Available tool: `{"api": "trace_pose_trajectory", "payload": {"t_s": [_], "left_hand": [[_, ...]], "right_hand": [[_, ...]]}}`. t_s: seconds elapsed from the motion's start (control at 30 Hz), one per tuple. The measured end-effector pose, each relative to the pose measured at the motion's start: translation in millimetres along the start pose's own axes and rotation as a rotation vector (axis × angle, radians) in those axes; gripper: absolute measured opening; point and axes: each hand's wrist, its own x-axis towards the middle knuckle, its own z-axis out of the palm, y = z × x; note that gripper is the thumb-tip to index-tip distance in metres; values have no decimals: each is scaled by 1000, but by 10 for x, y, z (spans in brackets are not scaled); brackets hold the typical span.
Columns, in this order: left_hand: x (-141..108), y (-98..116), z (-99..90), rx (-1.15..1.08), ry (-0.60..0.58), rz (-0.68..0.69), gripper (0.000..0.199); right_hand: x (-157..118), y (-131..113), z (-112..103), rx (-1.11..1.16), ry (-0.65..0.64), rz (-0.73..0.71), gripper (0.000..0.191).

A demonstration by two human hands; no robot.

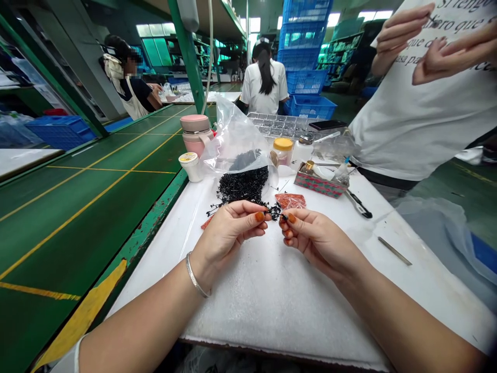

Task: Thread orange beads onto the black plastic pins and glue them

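Head view: one small black piece (268, 212) in my left hand (238, 223), another black piece (284, 217) in my right hand (306, 228)

Each hand has thumb and forefinger pinched together on its piece, the two sets of fingertips close but apart; both pieces are above the white table (252, 305), on the near side of one heap of black parts (243, 185); what shows of the left piece faces my right hand, and the right one peeks out on the side toward my left; they are too small for me to tell their long axes, or whether a thin stem joins them.

Behind the heap stands one clear plastic bag (235, 135); just beyond my right fingertips lies one packet of orange-red pieces (291, 201); farther off I count one pink mug (194, 137), one white tub (190, 167), one yellow-lidded jar (282, 151) and one dark-lidded bottle (303, 150); to the right are one patterned box (320, 185), one utility knife (360, 204) and one metal rod (394, 250), lying aslant.
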Motion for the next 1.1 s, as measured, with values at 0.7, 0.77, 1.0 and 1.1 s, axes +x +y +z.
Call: {"api": "trace_pose_trajectory", "payload": {"t_s": [0.7, 0.77, 1.0, 1.1], "left_hand": [[-11, -11, -6, 119, 6, 43, 17], [-14, -9, 0, 129, 6, 46, 17], [-16, -2, 9, 157, 12, 49, 17], [-19, 2, 11, 170, 19, 52, 18]], "right_hand": [[-17, -10, 5, -18, -12, -37, 20], [-19, -13, 5, -19, -11, -38, 21], [-22, -19, 0, -20, -10, -41, 21], [-21, -18, 2, -25, -2, -37, 22]]}}
